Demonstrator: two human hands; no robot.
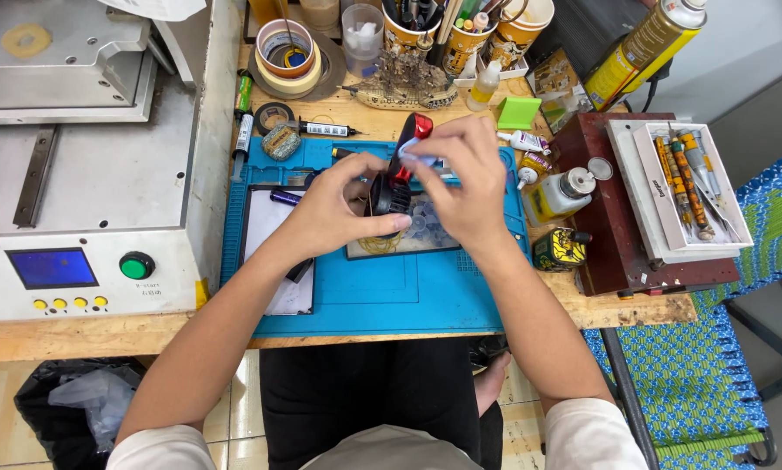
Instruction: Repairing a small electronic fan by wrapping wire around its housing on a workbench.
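Black-red gadget [397, 174] gripped: left hand [334, 213] fingers curled, right hand [461, 178] pinching top.

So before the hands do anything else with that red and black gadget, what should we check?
1. Left hand grips the black round end of the red and black gadget: ok.
2. Right hand pinches a small pale strip at the gadget's middle: ok.
3. Gadget held above the blue mat: ok.
4. Whether the gadget is opened or shut: cannot tell.
5. Small yellow and black bottle near the right forearm, could be knocked: not ok.
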